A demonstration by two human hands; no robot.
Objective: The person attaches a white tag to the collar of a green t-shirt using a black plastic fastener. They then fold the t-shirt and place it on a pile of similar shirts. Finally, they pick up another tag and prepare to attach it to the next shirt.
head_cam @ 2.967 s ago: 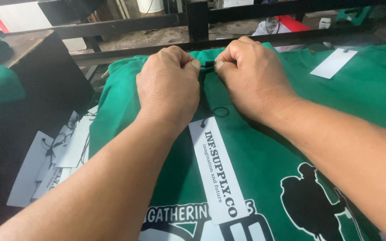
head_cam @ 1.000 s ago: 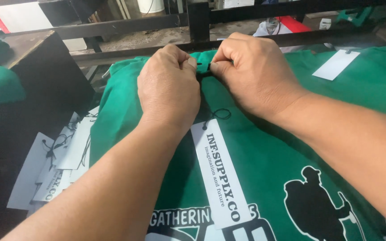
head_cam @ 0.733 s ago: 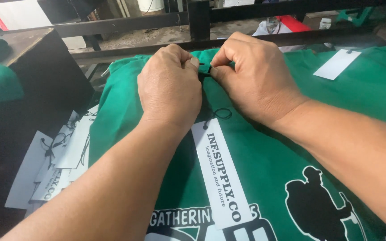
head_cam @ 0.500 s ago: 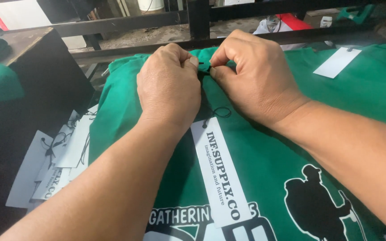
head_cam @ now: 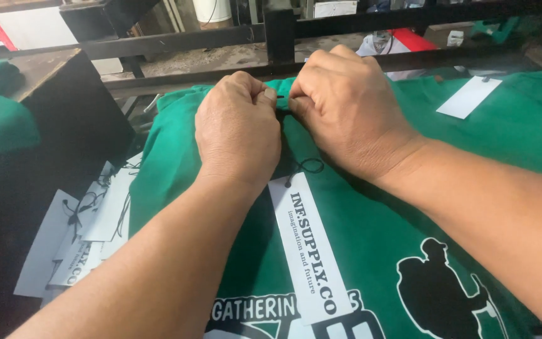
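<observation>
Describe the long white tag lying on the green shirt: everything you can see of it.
The tag is a long, narrow white card, apparently paper, with dark print along its length. It lies flat on the green shirt, slanting from near the left wrist down onto the shirt's graphic. A thin black string loops from its top end toward the hands. Nothing else touches it.

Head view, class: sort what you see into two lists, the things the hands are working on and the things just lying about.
In hand:
- left hand and right hand, pinching at the collar
- green shirt
- long white hang tag on its black string

Lying about:
- pile of spare white tags
- white tag on the next green garment
- dark metal rail
</observation>
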